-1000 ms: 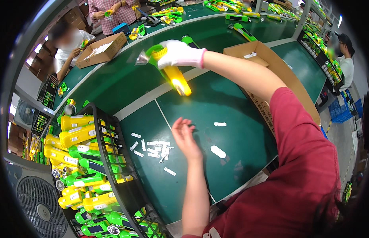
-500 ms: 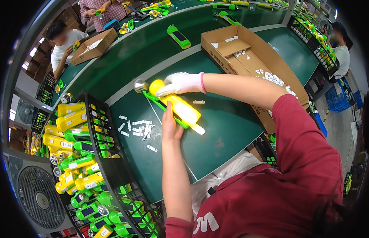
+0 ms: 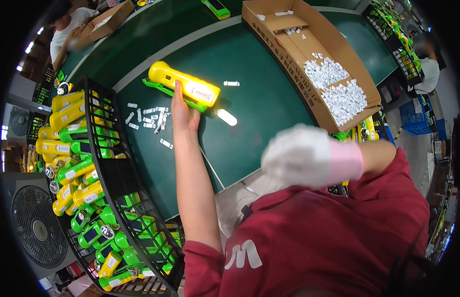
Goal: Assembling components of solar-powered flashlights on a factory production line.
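My left hand [image 3: 184, 111] grips a yellow and green flashlight [image 3: 185, 85], tilted over the green table [image 3: 254, 126]. Its yellow body faces up and bears a pale label, while a green part lies along the underside. Beyond its right end shows a bright white oval [image 3: 227, 117]; whether it is a part or a lit spot I cannot tell. My right hand [image 3: 301, 156], in a white glove with a pink cuff, is over the near right side, close to my body. Motion smears its fingers. Several small white pieces [image 3: 153, 119] lie left of my left forearm, and one more white piece [image 3: 231, 83] is beyond the flashlight.
A black crate [image 3: 109, 148] full of yellow and green flashlights stands at the left, beside a grey fan [image 3: 39, 230]. At the right, a cardboard box [image 3: 284, 69] holds many white pieces. Another flashlight [image 3: 217, 9] lies at the far edge. Co-workers sit far left and right.
My right hand has left the flashlight and swung back toward my body. In my left hand the flashlight has turned to lie more sideways. The view has shifted too.
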`<state>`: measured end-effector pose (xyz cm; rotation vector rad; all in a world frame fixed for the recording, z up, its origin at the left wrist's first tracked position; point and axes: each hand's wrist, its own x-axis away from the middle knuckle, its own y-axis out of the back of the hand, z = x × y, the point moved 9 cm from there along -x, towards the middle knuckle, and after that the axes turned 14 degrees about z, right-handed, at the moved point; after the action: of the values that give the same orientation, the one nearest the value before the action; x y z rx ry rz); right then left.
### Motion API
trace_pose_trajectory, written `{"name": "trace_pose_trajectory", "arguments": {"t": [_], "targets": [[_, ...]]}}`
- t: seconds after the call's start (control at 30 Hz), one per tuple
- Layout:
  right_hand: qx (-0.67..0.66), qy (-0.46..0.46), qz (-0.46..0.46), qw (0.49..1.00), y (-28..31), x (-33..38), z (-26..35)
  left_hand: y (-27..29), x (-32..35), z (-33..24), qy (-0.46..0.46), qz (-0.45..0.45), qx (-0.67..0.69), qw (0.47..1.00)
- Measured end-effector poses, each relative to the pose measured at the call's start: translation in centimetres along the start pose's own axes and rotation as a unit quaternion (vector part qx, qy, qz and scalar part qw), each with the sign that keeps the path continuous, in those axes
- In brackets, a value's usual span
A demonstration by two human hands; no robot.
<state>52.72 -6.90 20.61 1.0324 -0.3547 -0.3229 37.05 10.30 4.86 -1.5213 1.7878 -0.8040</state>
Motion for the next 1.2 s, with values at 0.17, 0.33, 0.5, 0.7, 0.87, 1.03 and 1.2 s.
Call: {"name": "trace_pose_trajectory", "arguments": {"t": [0.17, 0.33, 0.5, 0.7, 0.87, 1.03, 1.2], "targets": [[-0.017, -0.014, 0.053, 0.998, -18.9, -0.9, -2.0, -1.0, 0.5, 0.3, -0.01, 0.022, 0.014, 1.0], [0.176, -0.198, 0.107, 0.958, -28.6, -3.5, -1.8, -1.8, 2.7, 0.2, -0.006, 0.015, 0.005, 1.0], [0.192, -0.148, 0.137, 0.96, -29.1, -3.9, -1.0, -2.9, 3.0, -0.4, -0.007, 0.009, 0.004, 1.0], [0.083, -0.069, 0.148, 0.983, -22.9, -2.4, 1.3, -2.6, 2.9, -1.2, -0.015, 0.011, 0.018, 1.0], [-0.113, 0.043, 0.025, 0.992, -5.0, -1.4, 3.9, -2.6, 2.5, -1.7, -0.01, 0.02, 0.056, 0.998], [0.121, -0.226, -0.05, 0.965, 4.0, -3.6, -2.6, -2.2, 2.0, -2.1, -0.022, 0.03, 0.039, 0.999], [0.163, -0.192, -0.135, 0.958, 4.6, -9.4, -5.0, -3.2, 2.0, -1.8, -0.032, 0.029, 0.016, 0.999]]}}
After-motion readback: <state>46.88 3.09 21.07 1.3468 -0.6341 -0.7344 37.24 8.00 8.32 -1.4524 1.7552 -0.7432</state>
